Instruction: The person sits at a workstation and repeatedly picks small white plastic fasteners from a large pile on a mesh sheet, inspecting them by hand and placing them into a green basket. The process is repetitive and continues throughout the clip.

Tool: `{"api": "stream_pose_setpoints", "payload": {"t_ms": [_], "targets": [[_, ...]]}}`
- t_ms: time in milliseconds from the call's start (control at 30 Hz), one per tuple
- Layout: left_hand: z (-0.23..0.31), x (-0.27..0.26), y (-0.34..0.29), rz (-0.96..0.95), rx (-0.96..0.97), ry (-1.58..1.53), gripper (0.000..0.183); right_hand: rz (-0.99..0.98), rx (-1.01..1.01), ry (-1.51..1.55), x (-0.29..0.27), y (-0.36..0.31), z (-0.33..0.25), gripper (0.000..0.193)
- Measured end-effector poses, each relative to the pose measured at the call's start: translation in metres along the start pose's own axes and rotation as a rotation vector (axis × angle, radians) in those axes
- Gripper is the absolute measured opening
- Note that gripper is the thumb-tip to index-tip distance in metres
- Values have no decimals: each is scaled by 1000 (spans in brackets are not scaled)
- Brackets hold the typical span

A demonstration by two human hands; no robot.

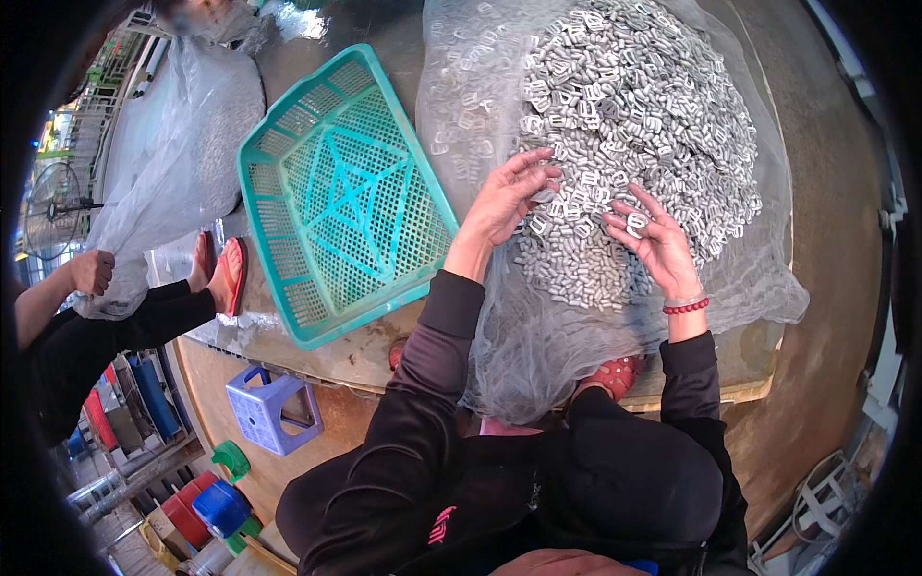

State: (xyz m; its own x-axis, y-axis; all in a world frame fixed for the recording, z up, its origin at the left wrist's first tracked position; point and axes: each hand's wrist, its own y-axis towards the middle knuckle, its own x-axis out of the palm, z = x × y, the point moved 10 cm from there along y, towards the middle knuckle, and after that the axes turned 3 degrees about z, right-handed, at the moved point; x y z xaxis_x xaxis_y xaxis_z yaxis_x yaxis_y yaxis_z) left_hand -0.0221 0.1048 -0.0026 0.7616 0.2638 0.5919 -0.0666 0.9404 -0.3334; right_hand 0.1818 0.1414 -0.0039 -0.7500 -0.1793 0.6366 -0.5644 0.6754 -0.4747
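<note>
Black long sleeves (437, 336) on both arms, cuffs at wrists. Red bead bracelet (686, 307) + thin pale band on right wrist. Pink print on black top (441, 525). Red perforated clogs (619, 372).

Worn brown floor with a flat board laid on it

On the brown concrete floor (826, 192) lies a flat board (744, 370); on it rest a clear plastic sheet (759, 278) heaped with small grey metal buckles (634, 125) on the right, and a teal perforated plastic basket (341, 192) on the left. Near left stands a small lilac plastic stool (269, 408).
</note>
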Motion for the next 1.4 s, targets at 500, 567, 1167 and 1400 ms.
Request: {"api": "stream_pose_setpoints", "payload": {"t_ms": [500, 567, 1167, 1400], "targets": [[-32, 14, 3, 137, 341, 1374, 25, 77, -114, -62, -9, -3, -11, 9], [-20, 29, -7, 49, 444, 1331, 24, 66, -102, -351, -2, 5, -8, 10], [-23, 64, -22, -73, 387, 887, 33, 148, 23, -455, -1, -2, 19, 33], [10, 69, -39, 52, 751, 1234, 15, 135, 165, -739, -2, -5, 36, 21]]}}
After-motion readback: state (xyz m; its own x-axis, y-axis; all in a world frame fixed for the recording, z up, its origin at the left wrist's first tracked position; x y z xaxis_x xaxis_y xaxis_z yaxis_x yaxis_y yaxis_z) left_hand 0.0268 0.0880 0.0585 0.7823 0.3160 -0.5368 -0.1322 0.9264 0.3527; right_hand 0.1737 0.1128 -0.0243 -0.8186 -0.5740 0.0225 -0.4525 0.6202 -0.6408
